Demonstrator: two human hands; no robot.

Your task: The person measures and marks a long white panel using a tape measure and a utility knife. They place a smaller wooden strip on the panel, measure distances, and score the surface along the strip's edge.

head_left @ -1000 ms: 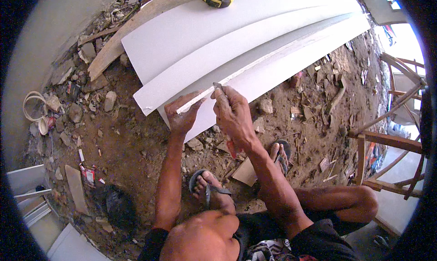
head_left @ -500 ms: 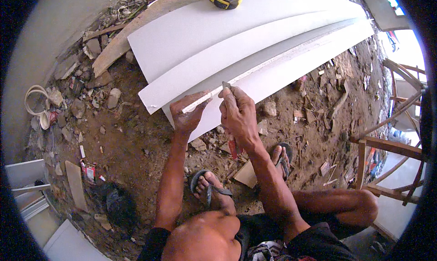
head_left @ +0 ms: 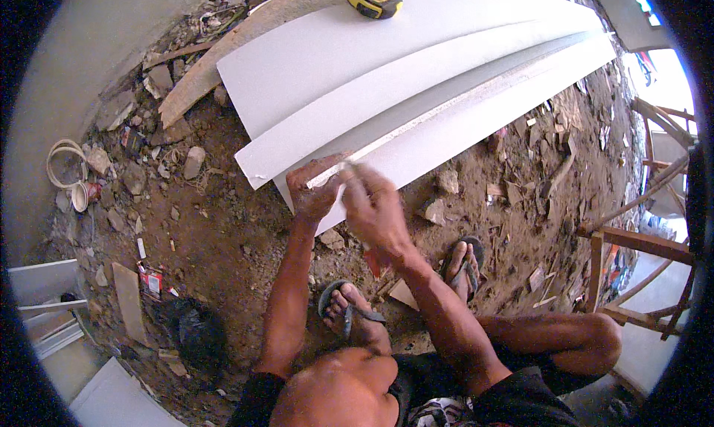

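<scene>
My left hand [head_left: 311,193] is closed around the near end of a long white board [head_left: 446,126] whose rough, chalky edge faces up. Pressed close beside it, my right hand [head_left: 375,210] is blurred by motion and curled around a red-handled tool [head_left: 374,263]. Part of the red handle shows below the fist; the tool's working end is blurred at the board's edge. Next to this board lie a narrower white strip [head_left: 312,140] and a wide white panel [head_left: 297,62], their lengths running away to the upper right.
A yellow and black tape measure [head_left: 374,1] rests on the wide panel's far edge. Rubble and stones [head_left: 446,180] cover the dirt floor. A wooden frame [head_left: 639,245] stands at right; a black plastic bag [head_left: 195,330] and a coil of pale cord [head_left: 63,163] lie at left.
My right hand has slid along the board's edge toward my left hand, down and to the left. My left hand keeps its grip. The whole view has shifted slightly.
</scene>
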